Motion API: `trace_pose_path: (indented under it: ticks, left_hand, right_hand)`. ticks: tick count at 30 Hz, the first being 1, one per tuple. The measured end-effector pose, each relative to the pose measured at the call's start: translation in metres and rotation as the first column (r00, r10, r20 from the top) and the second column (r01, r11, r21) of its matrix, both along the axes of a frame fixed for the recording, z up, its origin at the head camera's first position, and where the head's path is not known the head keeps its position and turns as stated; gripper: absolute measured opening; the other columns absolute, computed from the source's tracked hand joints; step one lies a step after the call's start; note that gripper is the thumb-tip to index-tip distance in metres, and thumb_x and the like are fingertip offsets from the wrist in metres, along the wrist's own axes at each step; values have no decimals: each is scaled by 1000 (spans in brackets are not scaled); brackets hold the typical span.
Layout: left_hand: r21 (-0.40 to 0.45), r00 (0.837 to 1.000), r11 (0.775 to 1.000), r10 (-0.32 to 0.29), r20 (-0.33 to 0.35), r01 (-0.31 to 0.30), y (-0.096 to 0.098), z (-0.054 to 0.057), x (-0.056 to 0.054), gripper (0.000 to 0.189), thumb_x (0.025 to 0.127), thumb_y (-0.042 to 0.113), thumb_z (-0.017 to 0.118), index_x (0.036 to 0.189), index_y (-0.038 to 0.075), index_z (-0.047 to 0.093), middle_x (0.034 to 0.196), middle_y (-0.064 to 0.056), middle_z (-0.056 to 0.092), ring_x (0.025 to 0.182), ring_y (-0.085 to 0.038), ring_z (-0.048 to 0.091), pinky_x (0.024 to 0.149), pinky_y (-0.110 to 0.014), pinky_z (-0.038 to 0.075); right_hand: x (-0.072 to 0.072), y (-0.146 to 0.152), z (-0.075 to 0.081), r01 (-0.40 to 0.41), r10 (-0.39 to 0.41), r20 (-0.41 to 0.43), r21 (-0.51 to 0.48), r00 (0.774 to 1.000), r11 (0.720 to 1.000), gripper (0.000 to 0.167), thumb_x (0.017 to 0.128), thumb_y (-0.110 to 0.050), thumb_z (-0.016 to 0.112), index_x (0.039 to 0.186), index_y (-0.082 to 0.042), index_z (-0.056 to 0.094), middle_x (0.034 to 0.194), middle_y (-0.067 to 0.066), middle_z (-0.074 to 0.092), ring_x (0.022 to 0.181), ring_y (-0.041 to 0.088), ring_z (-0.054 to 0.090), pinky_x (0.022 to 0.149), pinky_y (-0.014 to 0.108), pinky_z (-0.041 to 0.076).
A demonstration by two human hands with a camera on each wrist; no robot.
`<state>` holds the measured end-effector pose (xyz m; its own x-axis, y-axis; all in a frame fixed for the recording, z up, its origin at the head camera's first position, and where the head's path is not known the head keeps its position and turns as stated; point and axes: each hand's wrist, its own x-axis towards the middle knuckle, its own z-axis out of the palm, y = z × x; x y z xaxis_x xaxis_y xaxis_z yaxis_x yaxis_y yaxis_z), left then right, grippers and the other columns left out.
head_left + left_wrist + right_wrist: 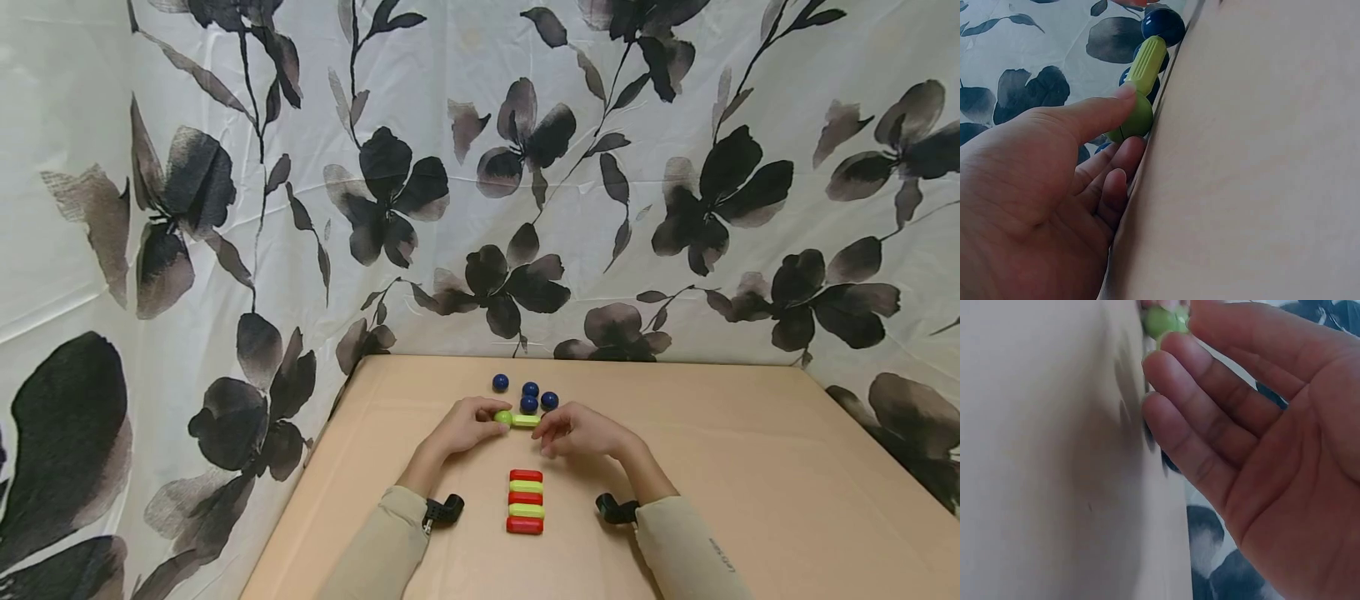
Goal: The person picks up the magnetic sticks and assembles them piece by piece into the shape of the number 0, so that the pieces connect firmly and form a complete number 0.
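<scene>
Ball-and-rod pair: a green ball (503, 417) sat against the left end of a yellow-green rod (526, 422), both lying in line toward the far side of the bench (780, 467).
Finished portion: by appearance, one end of the rod had its ball; whether the two were firmly joined could not be told.
Remaining parts: four blue balls (530, 389) showed just beyond the rod, while five bars (526, 498), alternately red and yellow, lay side by side nearer the camera. The work was judged to be at an early stage.
Rod's far end: in the left wrist view a blue ball stood there; contact was unclear.
Left grip (467, 426): narrow, pinching the green ball, thumb toward the rod and fingers (1130, 154) beneath.
Right grip (587, 432): fingers gently bent, thumb near their tips, partly hiding the rod's right end. What, if anything, it held could not be told.
</scene>
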<state>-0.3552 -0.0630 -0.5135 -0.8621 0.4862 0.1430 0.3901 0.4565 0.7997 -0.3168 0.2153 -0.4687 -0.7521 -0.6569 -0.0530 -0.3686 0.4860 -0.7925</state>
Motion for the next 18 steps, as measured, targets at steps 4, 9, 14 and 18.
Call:
trace_pose_path:
  ticks: [4,9,14,18]
  left_hand:
    - [-10,1000,1000,4,0,-4,-2,0,0,38,95,29,78,132,22,73,108,6,73,94,-13,61,85,-33,50]
    - [-12,1000,1000,10,-1,-10,-2,-1,1,38,96,27,77,133,21,73,109,6,73,95,-14,61,86,-33,50]
    - [-4,1000,1000,6,2,-6,0,-1,0,39,96,24,77,134,18,72,110,5,73,94,-15,60,85,-33,49]
    - [3,1000,1000,3,-2,-3,2,0,0,38,96,24,76,134,18,72,111,4,73,94,-15,60,85,-33,49]
  right_hand:
    - [3,-14,0,-62,62,13,28,998,998,20,91,-12,81,110,-8,78,95,0,76,82,15,66,76,25,56]
    - [5,-28,-6,-124,121,64,43,991,991,14,91,-10,80,105,-13,79,95,-2,77,80,12,66,77,25,58]
    - [6,-32,-8,-78,77,14,79,997,994,18,89,-1,78,100,-15,78,91,-2,74,79,14,64,74,26,57]
    - [4,-32,-8,-12,21,-69,121,997,993,18,89,0,77,98,-16,74,88,-3,68,80,16,61,72,26,55]
